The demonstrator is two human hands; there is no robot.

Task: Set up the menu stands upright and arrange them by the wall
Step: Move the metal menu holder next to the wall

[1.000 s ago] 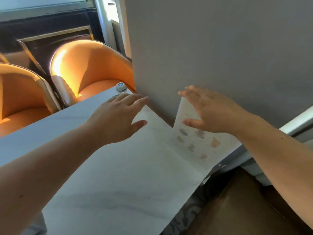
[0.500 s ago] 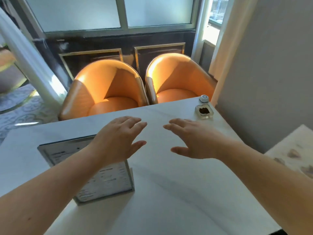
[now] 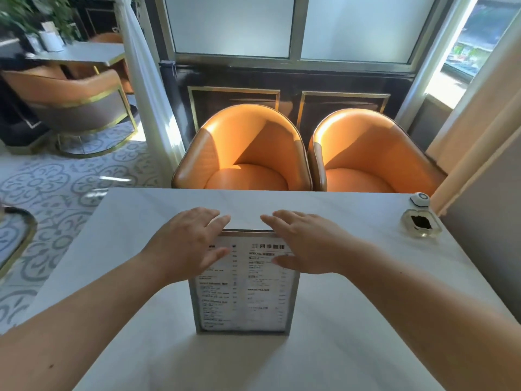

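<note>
A framed menu stand point(image 3: 244, 294) with printed text lies in the middle of the white marble table point(image 3: 352, 348), its top edge pointing away from me. My left hand point(image 3: 189, 244) hovers over its upper left corner with fingers spread. My right hand point(image 3: 306, 242) hovers over its upper right corner, also spread. Neither hand grips the stand; I cannot tell if they touch it. The grey wall point(image 3: 490, 221) runs along the table's right side.
A small glass dish point(image 3: 421, 224) with dark contents and a white call button point(image 3: 420, 199) sit at the far right corner by the wall. Two orange chairs point(image 3: 245, 159) stand behind the table. Another table and chair are at the far left.
The view swung left from the wall and a pictured menu there to the table's middle. Both hands moved from the wall side to above the text menu stand.
</note>
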